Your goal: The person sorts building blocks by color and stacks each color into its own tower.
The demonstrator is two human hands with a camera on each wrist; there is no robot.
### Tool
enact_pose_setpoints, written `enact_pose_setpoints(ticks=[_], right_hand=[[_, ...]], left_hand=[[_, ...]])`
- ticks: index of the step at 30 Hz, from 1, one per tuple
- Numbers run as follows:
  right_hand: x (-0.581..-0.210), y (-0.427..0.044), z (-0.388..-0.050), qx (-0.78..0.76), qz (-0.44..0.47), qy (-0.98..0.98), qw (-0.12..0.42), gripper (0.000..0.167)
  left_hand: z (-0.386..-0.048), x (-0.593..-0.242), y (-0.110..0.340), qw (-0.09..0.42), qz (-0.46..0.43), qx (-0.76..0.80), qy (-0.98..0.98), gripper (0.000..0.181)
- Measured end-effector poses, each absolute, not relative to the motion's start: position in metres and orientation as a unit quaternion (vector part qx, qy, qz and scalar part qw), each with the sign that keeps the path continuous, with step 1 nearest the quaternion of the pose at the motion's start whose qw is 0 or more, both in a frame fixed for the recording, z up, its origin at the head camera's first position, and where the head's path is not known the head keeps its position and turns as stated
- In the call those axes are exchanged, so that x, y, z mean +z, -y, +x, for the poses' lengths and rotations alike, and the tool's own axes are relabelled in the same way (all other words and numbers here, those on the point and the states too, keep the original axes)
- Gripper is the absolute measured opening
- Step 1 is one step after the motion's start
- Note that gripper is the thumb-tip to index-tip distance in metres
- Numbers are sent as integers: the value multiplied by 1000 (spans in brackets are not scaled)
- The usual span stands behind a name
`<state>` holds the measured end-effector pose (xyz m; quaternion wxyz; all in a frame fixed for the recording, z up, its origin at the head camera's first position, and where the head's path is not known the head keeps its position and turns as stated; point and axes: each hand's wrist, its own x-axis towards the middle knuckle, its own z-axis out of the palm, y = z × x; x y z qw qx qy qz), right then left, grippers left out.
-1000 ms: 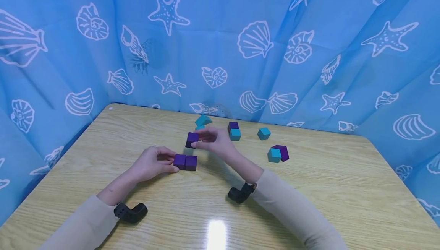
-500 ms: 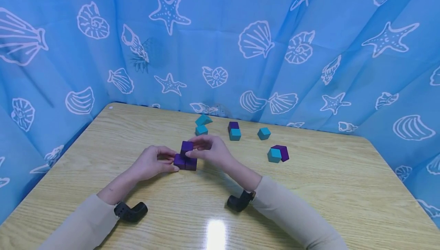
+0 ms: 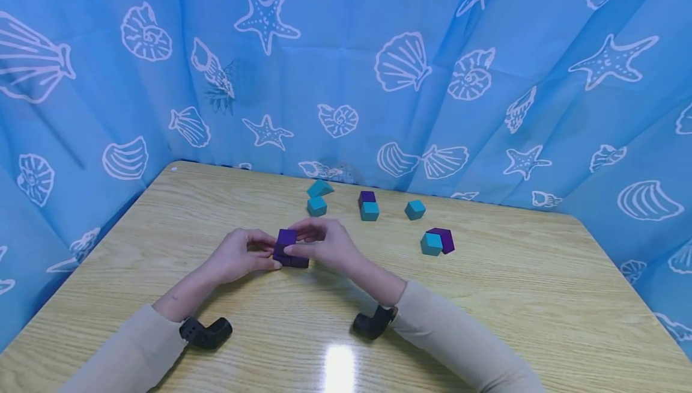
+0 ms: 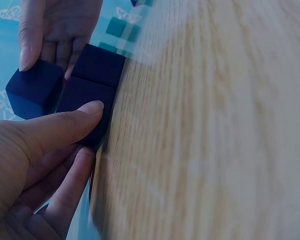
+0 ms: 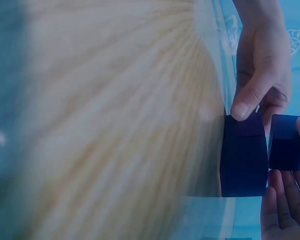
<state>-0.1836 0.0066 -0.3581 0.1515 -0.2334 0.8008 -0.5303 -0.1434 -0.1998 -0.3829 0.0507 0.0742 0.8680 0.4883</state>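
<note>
Purple cubes (image 4: 92, 84), two abreast, long axis left to right, on the wood table (image 3: 276, 327); left hand (image 3: 239, 256) pinches the left-end one. Just above that one (slim gap, by my eye) hangs a third cube (image 3: 286, 237), clamped from the right by the right hand (image 3: 328, 244). Farther back: teal cubes (image 3: 316, 207).

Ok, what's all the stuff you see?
Woodgrain table: 1, tan, foreground
Seashell-print cloth curtain: 1, blue and white, background
Small cubes: 4, teal, farther back
Triangular block: 1, teal, behind leftmost teal cube
Far cube: 1, purple, behind a teal cube
Half-hidden block: 1, purple, behind rightmost teal cube
Paired cubes: 2, purple, side by side, nearer
Raised cube: 1, purple, above the left paired cube
Sleeves: 2, beige, both arms
Wrist devices: 2, black, both wrists
Left hand: 1, bare, gripping the left paired cube
Right hand: 1, bare, holding the raised cube
</note>
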Motion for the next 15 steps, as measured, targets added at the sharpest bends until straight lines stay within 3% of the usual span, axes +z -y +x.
enact_pose_setpoints(ticks=[15], right_hand=[[-360,-2,-179,-513,-232,-814,142,35]], left_hand=[[-143,-383,200,45,80,481,-872,37]])
